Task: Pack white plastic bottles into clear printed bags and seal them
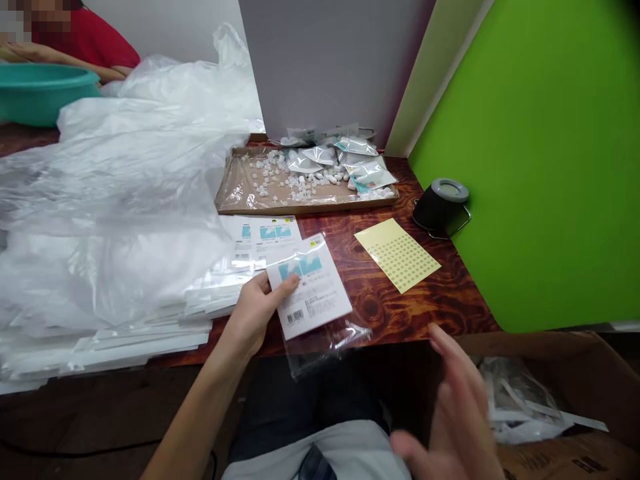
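**Left hand** (255, 310): closed on a printed card (313, 287), thumb on top, near the table's front edge; a clear plastic bag (325, 340) trails beneath.

**Right hand** (450, 413): open, fingers spread, slightly blurred, holding nothing.

**Cardboard box** (565, 347): below the table's front right corner, under the right hand, holding white wrapped strips (520, 400).

**Tray**: shallow cardboard tray (305, 205) at the table's back edge, carrying white pebbles (270, 177) and small foil sachets (320, 157).
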Tool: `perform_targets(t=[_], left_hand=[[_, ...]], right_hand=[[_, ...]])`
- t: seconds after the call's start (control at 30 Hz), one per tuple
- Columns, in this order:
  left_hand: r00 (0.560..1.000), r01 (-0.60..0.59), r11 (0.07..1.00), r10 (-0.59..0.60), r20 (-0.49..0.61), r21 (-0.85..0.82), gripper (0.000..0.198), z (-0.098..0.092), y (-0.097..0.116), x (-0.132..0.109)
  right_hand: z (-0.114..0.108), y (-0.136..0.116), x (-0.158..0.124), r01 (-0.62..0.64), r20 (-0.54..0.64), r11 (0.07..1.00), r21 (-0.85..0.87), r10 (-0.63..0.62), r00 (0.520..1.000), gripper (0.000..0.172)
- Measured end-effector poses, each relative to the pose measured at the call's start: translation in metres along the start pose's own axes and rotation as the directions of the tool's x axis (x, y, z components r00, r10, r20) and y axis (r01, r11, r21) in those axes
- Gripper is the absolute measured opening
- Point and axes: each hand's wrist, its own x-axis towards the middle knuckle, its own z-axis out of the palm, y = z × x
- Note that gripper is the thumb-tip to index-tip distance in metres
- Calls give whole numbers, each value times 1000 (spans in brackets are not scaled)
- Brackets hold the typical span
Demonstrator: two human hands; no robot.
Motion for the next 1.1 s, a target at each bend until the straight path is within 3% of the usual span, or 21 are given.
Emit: perform_targets(t=[0.07,0.17,0.23,0.3,0.4,0.57,0.63,0.77,0.87,1.1], left_hand=[[999,-2,998,0,44,57,49,3,2,-6],[995,-21,992,8,103,123,50,11,3,-16],[992,-33,990,15,127,138,52,14,2,-20],[993,-37,995,27,116,88,54,15,-2,-21],[999,-16,1000,17,40,-23,51,12,-9,-16],[999,-25,999,24,-47,-24,36,9,-14,-7],[997,-47,999,45,-55,-28,33,9,-13,-4],[997,-64,997,62,-53,-42,33,10,-6,0],[998,-66,996,65,-22,-62,34,10,0,4],[999,-33,993,36,22,-116,36,12,3,16]], right_hand=[[11,9,22,-181,155,969,168,155,976,66],[40,17,53,-486,384,723,490,321,865,61],[57,17,64,-638,543,553,535,354,762,46],[67,14,67,-716,591,454,531,407,696,36],[73,12,63,-732,535,433,525,501,680,37],[77,23,61,-714,395,553,429,596,699,38],[79,27,64,-733,398,515,443,620,676,44],[82,32,75,-771,485,350,532,621,616,44],[86,34,83,-761,509,254,597,613,604,47],[96,38,91,-712,391,266,649,687,613,52]])
